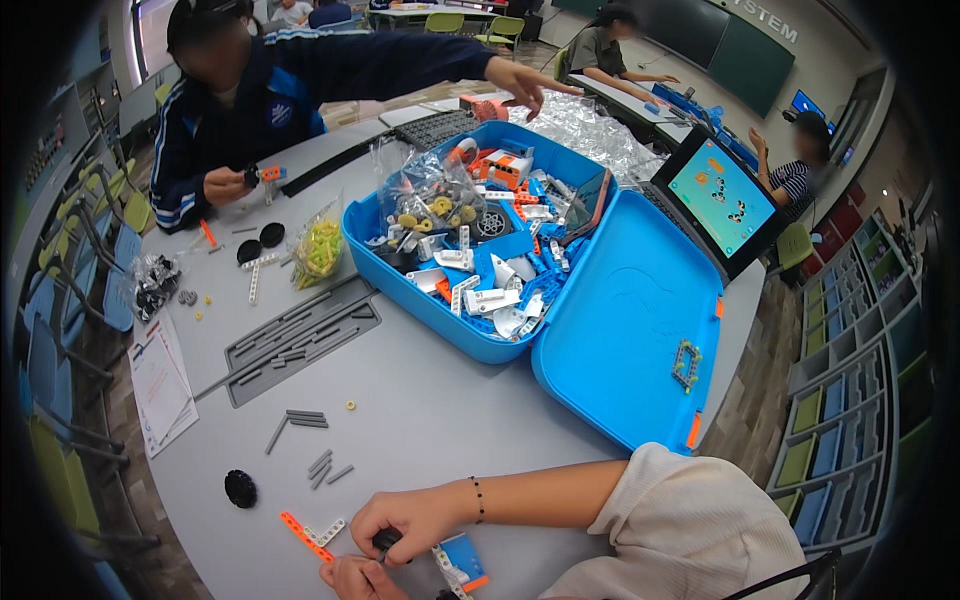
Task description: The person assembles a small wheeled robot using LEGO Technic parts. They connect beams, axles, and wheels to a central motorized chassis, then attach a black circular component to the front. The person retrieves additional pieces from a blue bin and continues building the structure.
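My right hand (415,518) reaches in from the right, its fingers closed around a small black piece (386,539) whose exact kind is hidden. Just below it, my left hand (362,579) is closed, and its fingertips meet those of my right; what it pinches does not show. Beside the left thumb, an orange beam (303,534) and a white perforated beam (327,531) lie together at an angle. Near my right wrist, a blue, white and orange building-piece assembly (460,562) shows partly. A black wheel (240,489) rests to the left.
Several grey axles (298,420) and a small yellow ring (350,405) lie ahead. Beyond are a grey parts tray (300,340), an open blue case (440,310) full of pieces, its lid (630,330) and a laptop (722,200). A co-worker (250,110) stretches an arm over the case.
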{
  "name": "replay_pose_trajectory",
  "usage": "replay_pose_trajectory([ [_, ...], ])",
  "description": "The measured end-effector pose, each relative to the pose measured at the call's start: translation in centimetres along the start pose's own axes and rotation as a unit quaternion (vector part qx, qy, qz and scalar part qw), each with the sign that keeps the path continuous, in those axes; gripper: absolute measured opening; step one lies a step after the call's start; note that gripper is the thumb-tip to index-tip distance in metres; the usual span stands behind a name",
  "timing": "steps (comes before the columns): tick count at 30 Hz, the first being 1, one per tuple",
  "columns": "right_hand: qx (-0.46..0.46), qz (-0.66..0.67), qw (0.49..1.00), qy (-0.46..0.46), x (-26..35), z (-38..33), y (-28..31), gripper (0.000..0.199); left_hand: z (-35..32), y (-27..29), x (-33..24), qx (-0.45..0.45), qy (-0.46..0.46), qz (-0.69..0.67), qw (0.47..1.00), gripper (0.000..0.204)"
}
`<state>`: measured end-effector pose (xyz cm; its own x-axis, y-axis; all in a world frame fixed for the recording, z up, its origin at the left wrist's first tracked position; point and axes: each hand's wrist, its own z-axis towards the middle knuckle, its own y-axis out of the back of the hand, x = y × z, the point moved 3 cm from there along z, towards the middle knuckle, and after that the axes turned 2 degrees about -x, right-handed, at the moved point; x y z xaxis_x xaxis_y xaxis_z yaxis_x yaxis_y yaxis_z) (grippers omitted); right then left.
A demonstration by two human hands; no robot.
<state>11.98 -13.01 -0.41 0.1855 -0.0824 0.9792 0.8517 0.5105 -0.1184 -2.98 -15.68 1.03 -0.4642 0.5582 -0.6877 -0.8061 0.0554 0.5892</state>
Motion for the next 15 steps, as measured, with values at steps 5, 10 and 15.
replay_pose_trajectory([
  [5, -0.019, -0.049, 0.998, 0.045, 0.2, 0.0, 0.2, 0.012, 0.3, -0.3, 1.2, -0.003, -0.017, 0.071, 0.997, 0.038],
  [10, -0.045, -0.126, 0.983, 0.125, 0.9, 0.3, 0.1, 0.013, 0.9, -0.3, 1.5, -0.074, 0.032, 0.038, 0.996, 0.017],
  [15, -0.091, -0.21, 0.965, 0.129, 2.0, 0.1, -0.1, 0.012, 1.5, 0.3, 0.6, -0.106, 0.039, -0.008, 0.994, 0.013],
])
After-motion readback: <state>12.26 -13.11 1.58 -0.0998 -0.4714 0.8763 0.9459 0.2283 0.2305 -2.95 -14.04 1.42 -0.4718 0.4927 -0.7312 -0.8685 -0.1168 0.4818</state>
